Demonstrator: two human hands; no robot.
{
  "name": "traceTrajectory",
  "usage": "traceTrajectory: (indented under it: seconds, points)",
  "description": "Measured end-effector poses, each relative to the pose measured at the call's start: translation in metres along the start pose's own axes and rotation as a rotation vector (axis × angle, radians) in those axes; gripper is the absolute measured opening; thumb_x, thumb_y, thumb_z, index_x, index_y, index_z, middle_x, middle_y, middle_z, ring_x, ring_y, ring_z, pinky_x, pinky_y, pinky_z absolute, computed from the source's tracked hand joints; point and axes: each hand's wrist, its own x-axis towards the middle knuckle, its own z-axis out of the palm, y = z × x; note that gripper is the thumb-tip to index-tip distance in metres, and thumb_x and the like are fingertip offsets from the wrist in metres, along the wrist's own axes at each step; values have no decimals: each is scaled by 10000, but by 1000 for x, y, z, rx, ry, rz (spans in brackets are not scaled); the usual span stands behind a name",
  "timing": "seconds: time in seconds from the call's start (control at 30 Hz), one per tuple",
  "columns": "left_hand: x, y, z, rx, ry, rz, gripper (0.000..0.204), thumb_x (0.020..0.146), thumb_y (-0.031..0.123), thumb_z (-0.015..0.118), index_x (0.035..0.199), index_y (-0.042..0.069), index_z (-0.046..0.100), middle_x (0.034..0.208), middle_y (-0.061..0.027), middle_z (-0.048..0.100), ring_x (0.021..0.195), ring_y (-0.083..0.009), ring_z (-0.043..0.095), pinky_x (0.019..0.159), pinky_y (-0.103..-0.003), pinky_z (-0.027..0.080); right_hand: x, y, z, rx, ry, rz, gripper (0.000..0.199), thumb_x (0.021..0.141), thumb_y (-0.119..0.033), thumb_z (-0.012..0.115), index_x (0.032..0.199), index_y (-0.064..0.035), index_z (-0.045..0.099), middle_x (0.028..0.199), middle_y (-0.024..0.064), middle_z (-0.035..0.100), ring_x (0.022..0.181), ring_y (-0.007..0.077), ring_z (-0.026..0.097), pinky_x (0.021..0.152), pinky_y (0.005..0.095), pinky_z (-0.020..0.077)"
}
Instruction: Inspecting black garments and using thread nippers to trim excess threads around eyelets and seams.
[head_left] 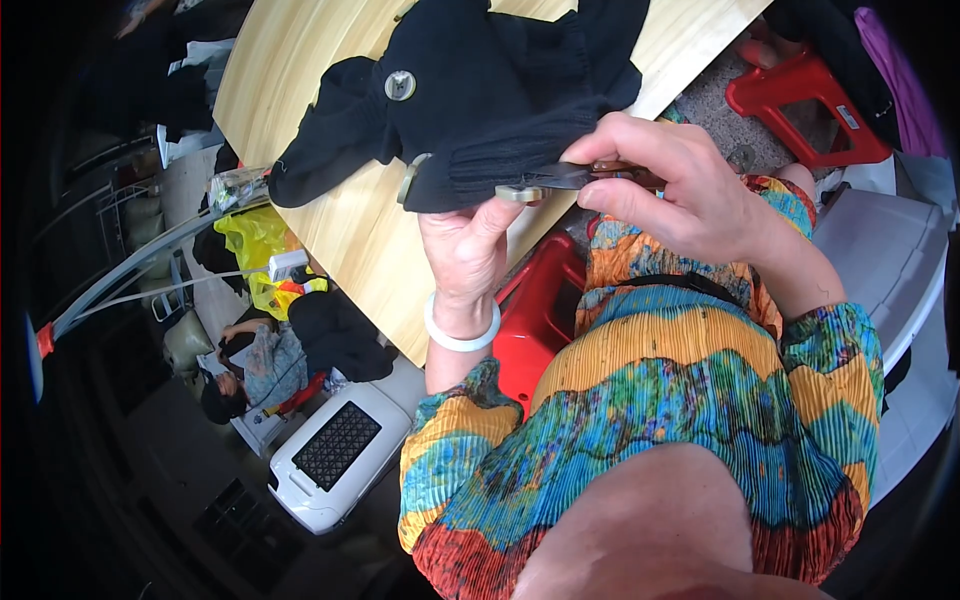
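A black knitted garment [480, 75] with a ribbed edge and large pale buttons lies over the table's near side. My left hand [462, 250], a white bangle at its wrist, holds the ribbed edge from beneath, its thumb by one button [518, 194]. My right hand [690, 180] is closed around small thread snips [572, 178]. Their dark metal tips reach to the ribbing just above that button. A second button [412, 180] stands at the garment's left edge, and a third button [400, 86] lies face up farther off. The snips' handle is mostly hidden by my fingers.
The garment rests on a light wooden table [330, 240] with a curved edge. Red plastic stools [820, 105] stand at right and beneath the table. A yellow plastic bag [250, 245], a white case [345, 455] and another person [270, 365] are at left. A grey bin [880, 250] stands right.
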Motion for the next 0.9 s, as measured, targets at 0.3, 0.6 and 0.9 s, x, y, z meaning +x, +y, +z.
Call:
traceTrajectory:
  seconds: [0.3,0.6,0.9]
  points:
    - [1,11,-12,189,-61,-15,211,712,-61,624,916,-30,586,868,-99,615,795,-156,584,749,-274,459,5,2,-3,39,-119,100,159,767,-102,581,871,14,554,650,70,539,577,129,543,514,239,408]
    - [3,13,-5,257,-63,50,207,711,-57,623,912,-28,579,869,-105,613,791,-158,584,741,-274,466,6,3,3,62,-63,31,129,769,-95,595,840,-5,536,596,37,524,505,80,474,453,221,356]
    - [5,6,-9,-89,-7,-90,203,752,45,608,938,-16,555,872,-132,597,754,-217,591,631,-294,491,-4,-3,10,327,155,82,137,796,-76,582,900,2,537,664,-14,535,594,15,472,502,174,382]
